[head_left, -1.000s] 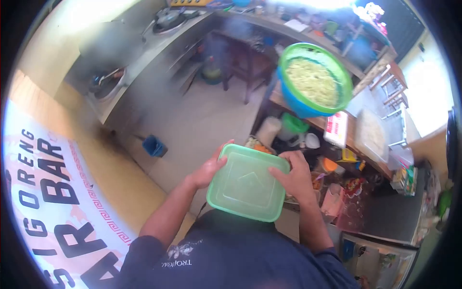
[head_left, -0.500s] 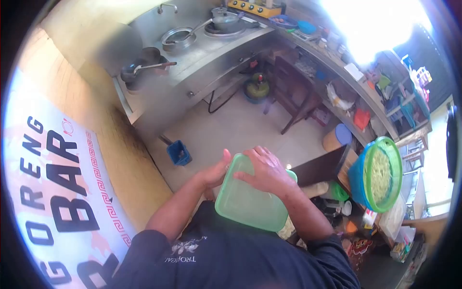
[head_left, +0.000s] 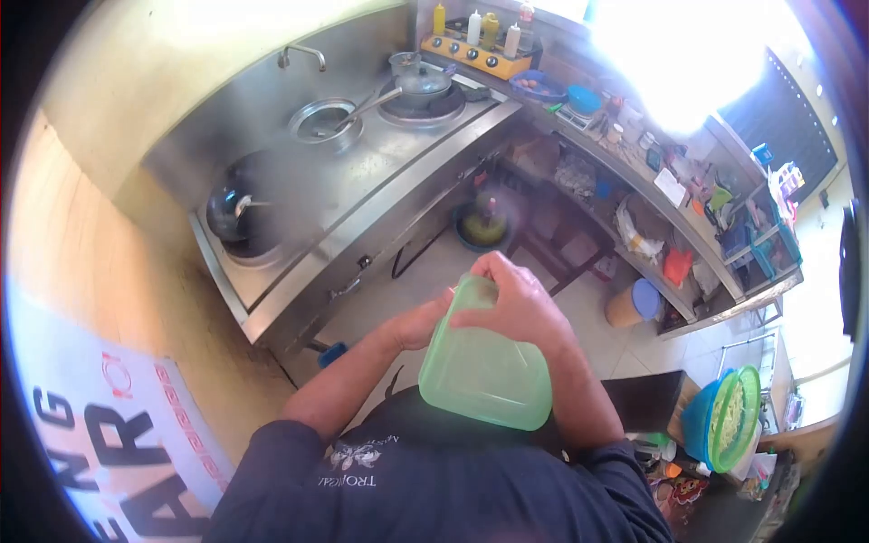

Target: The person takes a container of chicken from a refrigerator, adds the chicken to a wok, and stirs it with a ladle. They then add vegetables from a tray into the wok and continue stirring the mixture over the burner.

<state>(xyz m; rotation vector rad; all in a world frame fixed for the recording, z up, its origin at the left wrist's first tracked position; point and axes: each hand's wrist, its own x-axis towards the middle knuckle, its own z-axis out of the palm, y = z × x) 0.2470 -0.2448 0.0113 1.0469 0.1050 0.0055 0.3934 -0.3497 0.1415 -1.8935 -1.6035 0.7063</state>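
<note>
A light-green, see-through plastic food container (head_left: 484, 376) is held in front of my chest, tilted. My right hand (head_left: 523, 306) grips its far edge, with the thumb over the top face and the fingers curled at the corner. My left hand (head_left: 424, 323) holds the container's left side from below, its fingers mostly hidden behind the plastic. I cannot make out whether anything is inside the container.
Ahead stands a steel stove (head_left: 362, 181) with a dark wok (head_left: 237, 213), a metal pot (head_left: 324, 125) and a lidded pan (head_left: 422, 86). A cluttered counter (head_left: 625, 149) curves along the right. A green-rimmed basket (head_left: 749, 418) of shredded pale food stands at the lower right.
My view has shifted toward the stove, which now appears nearer and larger. The container has tilted and moved slightly right in view, with both hands still on it.
</note>
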